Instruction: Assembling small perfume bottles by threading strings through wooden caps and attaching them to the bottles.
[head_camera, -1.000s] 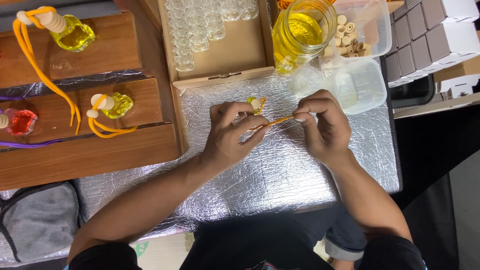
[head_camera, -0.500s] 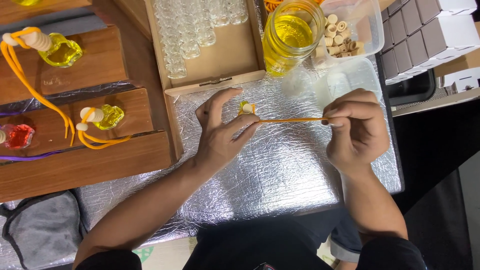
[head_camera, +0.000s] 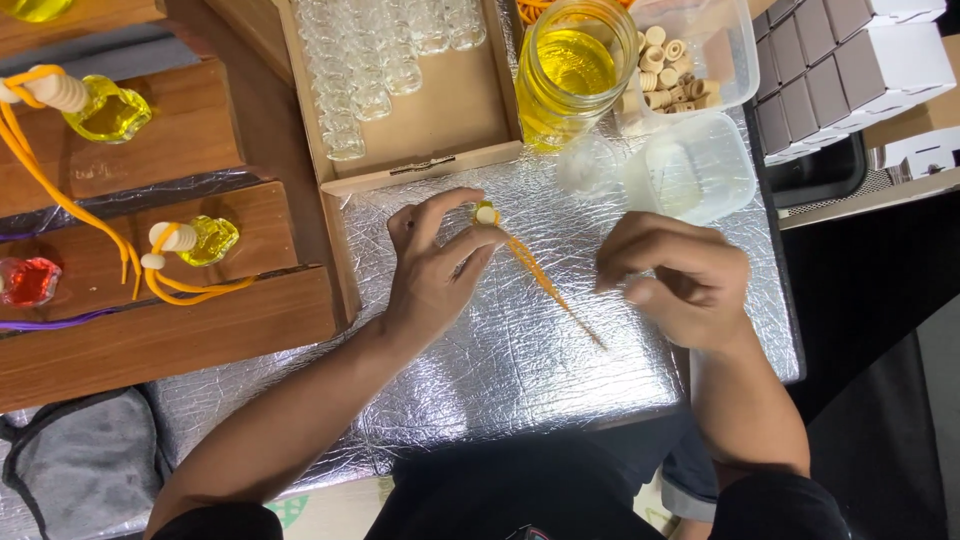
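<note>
Bare foil (head_camera: 520, 370) between hands; jar (head_camera: 572, 70), tub (head_camera: 700, 170) block far edge.

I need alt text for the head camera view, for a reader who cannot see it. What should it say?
Seen from above, a person's left hand pinches a small yellow bottle cap piece with an orange cord trailing over a silver foil mat, while the right hand hovers beside the cord. Behind stand a jar of yellow liquid, a tray of clear vials and a tub of wooden caps.

Your single head camera looks almost straight down, close over the foil-covered table (head_camera: 520, 350). Your forearms enter from the lower edge; wooden shelves (head_camera: 150, 330) fill the frame's left.
</note>
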